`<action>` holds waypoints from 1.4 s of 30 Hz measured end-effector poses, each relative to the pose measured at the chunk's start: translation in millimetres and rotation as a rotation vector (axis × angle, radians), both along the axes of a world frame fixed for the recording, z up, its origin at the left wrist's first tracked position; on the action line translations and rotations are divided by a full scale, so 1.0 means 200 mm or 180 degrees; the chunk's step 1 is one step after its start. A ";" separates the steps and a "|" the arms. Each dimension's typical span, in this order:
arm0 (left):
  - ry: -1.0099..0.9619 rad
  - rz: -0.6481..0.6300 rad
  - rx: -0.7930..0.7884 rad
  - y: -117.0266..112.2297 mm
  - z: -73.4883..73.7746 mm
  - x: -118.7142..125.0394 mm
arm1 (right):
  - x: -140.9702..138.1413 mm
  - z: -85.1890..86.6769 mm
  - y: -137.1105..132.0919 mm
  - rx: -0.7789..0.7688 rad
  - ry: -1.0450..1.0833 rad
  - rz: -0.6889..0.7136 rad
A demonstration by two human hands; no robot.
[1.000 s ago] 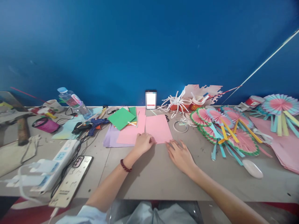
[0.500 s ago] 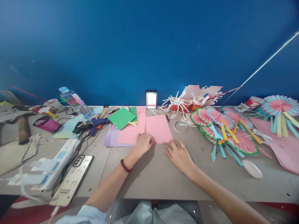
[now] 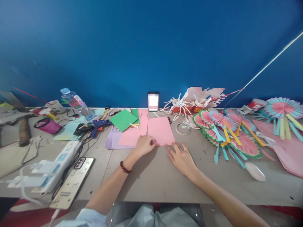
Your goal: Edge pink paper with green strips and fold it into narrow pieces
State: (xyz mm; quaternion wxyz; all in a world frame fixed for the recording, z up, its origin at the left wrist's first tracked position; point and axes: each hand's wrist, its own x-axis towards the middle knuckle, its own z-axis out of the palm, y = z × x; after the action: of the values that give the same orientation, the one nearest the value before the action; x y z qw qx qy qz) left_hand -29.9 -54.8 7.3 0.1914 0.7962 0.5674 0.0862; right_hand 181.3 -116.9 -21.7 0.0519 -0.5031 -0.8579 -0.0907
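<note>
Head view | pink sheet [image 3: 161,130] lies flat on grey table [image 3: 153,181], just below frame centre | left hand [image 3: 145,145] curled at its lower-left edge, cannot tell if pinching | right hand [image 3: 181,158] palm down, fingers spread, by its lower-right corner | green paper [image 3: 123,120] left of centre | pleated fans [image 3: 247,143] at right

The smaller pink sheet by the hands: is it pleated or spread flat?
Spread flat: the smaller pink sheet shows a smooth face, straight edges and no pleats. Whether it is doubled underneath, I cannot tell.
</note>
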 end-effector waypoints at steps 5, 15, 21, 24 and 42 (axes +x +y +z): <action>-0.0443 -0.0166 -0.0201 0.03 0.01 -0.06 | 0.00 0.00 0.00 0.0005 -0.0064 -0.0048; -0.0841 -0.0127 -0.0564 0.07 -0.06 -0.09 | 0.00 -0.01 0.00 0.0042 -0.0049 -0.0048; -0.0235 -0.0073 -0.0454 0.07 -0.02 -0.06 | 0.00 0.00 -0.01 0.0039 -0.0022 -0.0055; 0.0016 -0.0115 -0.0418 0.06 0.00 -0.05 | 0.00 0.00 -0.01 -0.0003 -0.0026 -0.0074; 0.0893 -0.0764 0.1045 -0.24 -0.03 0.19 | -0.01 0.02 0.00 -0.0034 -0.0026 -0.0056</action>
State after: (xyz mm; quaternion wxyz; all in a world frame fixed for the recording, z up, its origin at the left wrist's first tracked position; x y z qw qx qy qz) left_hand 8.7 -102.0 1.8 -0.0123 0.8825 0.4682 0.0426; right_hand 178.7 -117.8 -17.8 0.0449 -0.5105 -0.8541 -0.0885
